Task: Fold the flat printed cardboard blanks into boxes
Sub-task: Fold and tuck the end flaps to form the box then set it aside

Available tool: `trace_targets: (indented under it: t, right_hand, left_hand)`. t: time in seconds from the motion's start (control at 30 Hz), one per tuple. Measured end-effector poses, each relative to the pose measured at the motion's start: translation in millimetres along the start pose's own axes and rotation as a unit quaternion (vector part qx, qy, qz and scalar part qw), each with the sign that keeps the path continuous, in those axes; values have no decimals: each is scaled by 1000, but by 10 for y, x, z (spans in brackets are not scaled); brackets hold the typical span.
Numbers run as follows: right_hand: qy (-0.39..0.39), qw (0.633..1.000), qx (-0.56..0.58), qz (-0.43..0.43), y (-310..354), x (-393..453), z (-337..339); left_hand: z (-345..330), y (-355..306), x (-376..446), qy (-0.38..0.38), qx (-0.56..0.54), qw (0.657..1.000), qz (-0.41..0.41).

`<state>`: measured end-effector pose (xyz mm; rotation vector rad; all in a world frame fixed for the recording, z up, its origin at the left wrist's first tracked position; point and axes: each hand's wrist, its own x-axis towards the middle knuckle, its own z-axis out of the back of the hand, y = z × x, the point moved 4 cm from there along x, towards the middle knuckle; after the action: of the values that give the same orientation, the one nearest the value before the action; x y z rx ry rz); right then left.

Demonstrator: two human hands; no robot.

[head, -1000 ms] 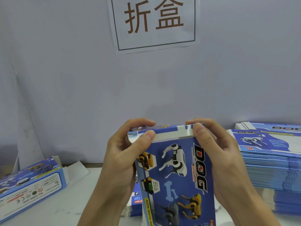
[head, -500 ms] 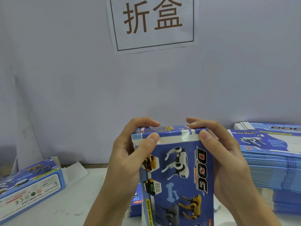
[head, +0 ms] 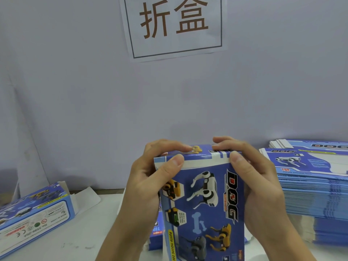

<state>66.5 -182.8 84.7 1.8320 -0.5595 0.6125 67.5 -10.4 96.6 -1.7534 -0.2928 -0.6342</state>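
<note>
A blue printed box [head: 203, 202] with robot-dog pictures and the word DOG stands upright in front of me. My left hand [head: 148, 181] grips its upper left corner, thumb on the front face, fingers curled over the top flap. My right hand [head: 258, 185] grips the upper right corner the same way, fingers on the top flap. The top flap lies folded down flat. The box's lower end runs out of view.
A tall stack of flat blue blanks [head: 312, 193] sits at the right. A folded box [head: 35, 213] with an open white flap lies on the white table [head: 90, 234] at the left. More blue cardboard [head: 156, 234] lies behind the held box. A wall with a paper sign [head: 175, 25] stands behind.
The top flap has gone from partly raised to pressed down flat. Both hands' fingers have slid further over the top.
</note>
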Motion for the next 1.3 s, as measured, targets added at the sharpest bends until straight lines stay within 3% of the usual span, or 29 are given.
trace_targets:
  t: [0.23, 0.4, 0.63, 0.83, 0.97, 1.07, 1.17, 1.3]
  right_hand:
    - [-13, 999, 33, 1, -34, 9, 34]
    - [-7, 1000, 1, -2, -86, -2, 58]
    - [-1, 1000, -17, -8, -125, -5, 90]
    - [-28, 999, -23, -18, -154, 9, 120]
    - [2, 1000, 4, -31, -156, -3, 116]
    - [46, 998, 30, -39, -135, -16, 80]
    - [11, 999, -28, -21, -117, 6, 101]
    - [-19, 999, -19, -36, -130, 10, 129]
  left_hand:
    - [10, 25, -12, 17, -51, 999, -5]
    - [22, 57, 22, -22, 6, 998, -66]
    - [22, 149, 27, -16, 7, 1000, -9]
    - [-16, 193, 14, 5, -10, 1000, -15]
    - [9, 192, -27, 22, 54, 998, -35]
    - [33, 185, -18, -7, 60, 996, -60]
    - [20, 175, -13, -10, 68, 994, -80]
    - [-10, 162, -26, -11, 98, 990, -104]
